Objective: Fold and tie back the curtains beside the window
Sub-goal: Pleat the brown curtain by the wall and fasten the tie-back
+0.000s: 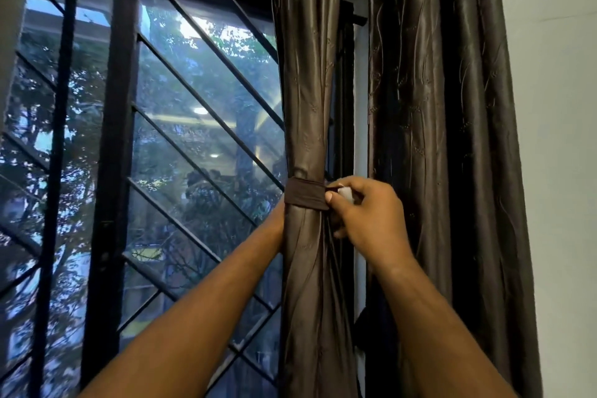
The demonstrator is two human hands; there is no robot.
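Grip of the right hand (365, 215) is pinching the right end of the tie band (305, 194), with the fingers curled tight and thumb and forefinger meeting at the band's edge. A small white piece (345, 194) is showing between those fingers; what it is cannot be told. The tie band is wrapping around the gathered curtain (307, 106), cinching it into a narrow upright column just right of the middle of the view. The left hand (278, 218) is reaching to the curtain's left edge just below the band and passing behind the fabric. Its fingers are hidden, so whether that grip is wide or narrow cannot be told. Both forearms are rising from the lower edge of the view, one to each side of the column.

Surroundings: a second curtain (436, 139) of the same dark brown glossy fabric is hanging loose to the right, near the gathered one. A strip of dark window frame (347, 90) is showing between them, and the right hand is sitting in front of this gap. A pale wall (559, 139) is lying right of the second curtain. To the left, a black window grille (200, 100) with slanting bars is covering the glass, and trees (206, 74) are showing beyond it.

Obstruction: the gathered curtain is blocking sight of the left hand's fingers and of the band's back.
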